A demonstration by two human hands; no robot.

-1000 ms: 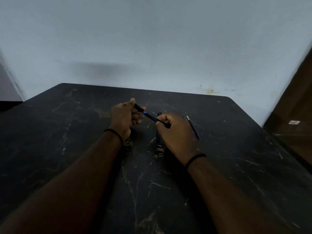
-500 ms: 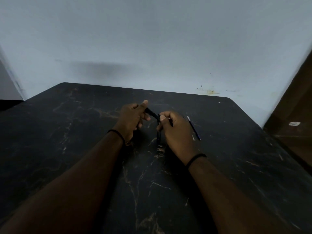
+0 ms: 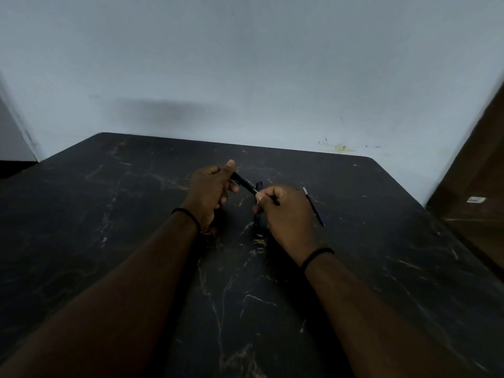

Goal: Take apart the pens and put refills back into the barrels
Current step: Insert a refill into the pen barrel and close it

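Both hands over mid-tabletop: left hand grips a black pen barrel, right hand pinches what looks like its refill tip; another refill lies just right.

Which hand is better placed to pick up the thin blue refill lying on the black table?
Right hand: the thin blue refill lies just beside it; the left hand is farther and holds the black pen barrel.

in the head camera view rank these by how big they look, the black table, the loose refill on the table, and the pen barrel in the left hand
1. Black table, by far.
2 and 3. Loose refill and pen barrel: unsure, since the left hand hides part of the barrel.
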